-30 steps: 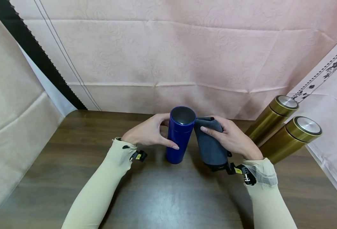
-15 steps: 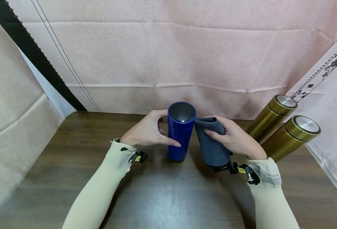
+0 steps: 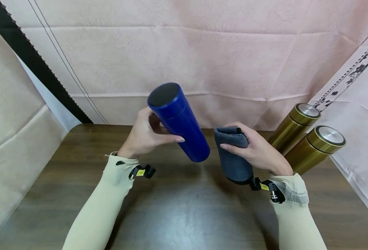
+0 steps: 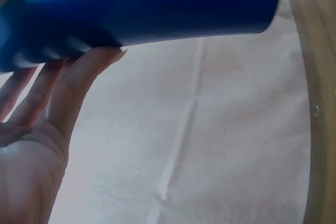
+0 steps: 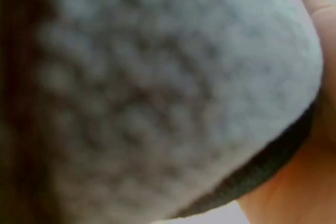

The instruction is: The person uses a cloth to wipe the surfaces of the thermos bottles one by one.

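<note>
A glossy blue thermos flask (image 3: 184,125) with a dark top is tilted in the air above the table, its top leaning left. My left hand (image 3: 141,137) grips it from the left side, thumb across the front. In the left wrist view the flask (image 4: 157,9) lies across the top, with fingers (image 4: 79,85) against its underside. To the right, my right hand (image 3: 259,151) holds a folded dark grey cloth (image 3: 234,156), thumb on its front. The fuzzy cloth (image 5: 157,93) fills most of the right wrist view, blurred, with a dark edging.
Two gold thermos flasks (image 3: 293,126) with silver-topped lids stand at the right, just behind my right hand. The brown wooden table (image 3: 177,211) ends at a pale pink cloth backdrop (image 3: 177,59). Another pale cloth (image 3: 11,128) hangs at the left.
The blue thermos flask has risen off the table, moved left and tipped over to the left in my left hand. My right hand and the cloth have barely moved.
</note>
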Demonstrator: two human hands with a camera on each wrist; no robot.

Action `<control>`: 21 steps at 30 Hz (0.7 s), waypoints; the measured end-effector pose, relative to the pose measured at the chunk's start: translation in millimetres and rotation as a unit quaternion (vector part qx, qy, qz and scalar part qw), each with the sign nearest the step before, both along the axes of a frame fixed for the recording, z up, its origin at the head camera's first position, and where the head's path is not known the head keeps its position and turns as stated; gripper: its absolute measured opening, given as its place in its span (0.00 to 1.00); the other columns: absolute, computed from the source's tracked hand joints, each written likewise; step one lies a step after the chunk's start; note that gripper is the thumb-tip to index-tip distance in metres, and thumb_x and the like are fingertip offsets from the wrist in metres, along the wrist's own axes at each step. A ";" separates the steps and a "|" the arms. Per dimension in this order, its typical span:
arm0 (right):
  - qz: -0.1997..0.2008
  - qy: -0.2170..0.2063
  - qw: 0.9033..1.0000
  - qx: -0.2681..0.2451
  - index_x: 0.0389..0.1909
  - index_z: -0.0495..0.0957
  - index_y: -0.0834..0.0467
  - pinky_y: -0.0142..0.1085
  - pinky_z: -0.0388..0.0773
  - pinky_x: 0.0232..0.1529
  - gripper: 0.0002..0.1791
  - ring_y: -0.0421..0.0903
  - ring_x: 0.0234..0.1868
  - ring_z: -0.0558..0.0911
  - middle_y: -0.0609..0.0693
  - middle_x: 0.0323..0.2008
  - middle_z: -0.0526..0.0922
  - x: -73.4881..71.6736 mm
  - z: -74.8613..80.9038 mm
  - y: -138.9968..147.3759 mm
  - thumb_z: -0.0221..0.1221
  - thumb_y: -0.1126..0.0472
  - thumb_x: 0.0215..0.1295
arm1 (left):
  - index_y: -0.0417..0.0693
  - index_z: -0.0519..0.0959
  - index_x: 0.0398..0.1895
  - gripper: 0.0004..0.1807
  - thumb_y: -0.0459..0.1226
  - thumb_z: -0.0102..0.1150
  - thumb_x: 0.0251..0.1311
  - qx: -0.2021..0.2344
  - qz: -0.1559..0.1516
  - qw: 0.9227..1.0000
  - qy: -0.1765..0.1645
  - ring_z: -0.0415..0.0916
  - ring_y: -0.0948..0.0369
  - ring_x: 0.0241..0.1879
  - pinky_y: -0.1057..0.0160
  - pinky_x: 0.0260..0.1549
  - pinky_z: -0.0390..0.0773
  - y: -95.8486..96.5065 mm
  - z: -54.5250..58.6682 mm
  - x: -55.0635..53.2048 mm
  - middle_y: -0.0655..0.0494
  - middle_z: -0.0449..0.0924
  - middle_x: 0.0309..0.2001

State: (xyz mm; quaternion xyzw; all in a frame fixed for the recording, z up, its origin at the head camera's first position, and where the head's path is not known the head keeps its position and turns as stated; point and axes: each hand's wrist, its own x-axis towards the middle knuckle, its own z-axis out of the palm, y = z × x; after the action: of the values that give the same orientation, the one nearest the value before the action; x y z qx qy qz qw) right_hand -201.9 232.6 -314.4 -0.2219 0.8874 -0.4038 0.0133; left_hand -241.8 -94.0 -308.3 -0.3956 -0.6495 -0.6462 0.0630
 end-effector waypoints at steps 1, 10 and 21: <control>0.006 0.011 1.000 -0.001 0.58 0.73 0.35 0.40 0.84 0.51 0.20 0.43 0.50 0.83 0.41 0.51 0.81 0.3 0.4 -0.2 0.67 0.50 0.68 | 0.42 0.71 0.66 0.44 0.27 0.82 0.42 0.017 0.000 1.000 0.007 0.85 0.51 0.54 0.50 0.48 0.88 -1.1 0.6 -0.1 0.45 0.82 0.58; 0.035 0.073 0.996 -0.024 0.54 0.81 0.37 0.31 0.80 0.47 0.19 0.41 0.46 0.81 0.39 0.44 0.82 3.8 5.3 0.4 0.69 0.57 0.66 | 0.49 0.72 0.65 0.40 0.41 0.82 0.48 0.131 0.054 0.990 0.002 0.85 0.54 0.52 0.57 0.49 0.88 -9.0 2.6 -0.9 0.52 0.84 0.55; 0.067 0.127 0.984 -0.108 0.53 0.84 0.47 0.33 0.80 0.46 0.21 0.44 0.45 0.81 0.44 0.42 0.82 7.3 3.3 -13.1 0.71 0.67 0.60 | 0.46 0.75 0.57 0.28 0.37 0.77 0.55 0.270 -0.015 0.962 -0.039 0.88 0.57 0.43 0.59 0.39 0.90 -3.2 5.3 -1.9 0.50 0.84 0.45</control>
State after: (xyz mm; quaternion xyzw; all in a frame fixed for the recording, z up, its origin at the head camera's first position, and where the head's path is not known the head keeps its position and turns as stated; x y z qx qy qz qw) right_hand -194.6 219.5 -311.1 -0.3308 0.8161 -0.4639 -0.0968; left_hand -243.7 -97.2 -303.0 -0.3482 -0.4470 -0.8133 0.1321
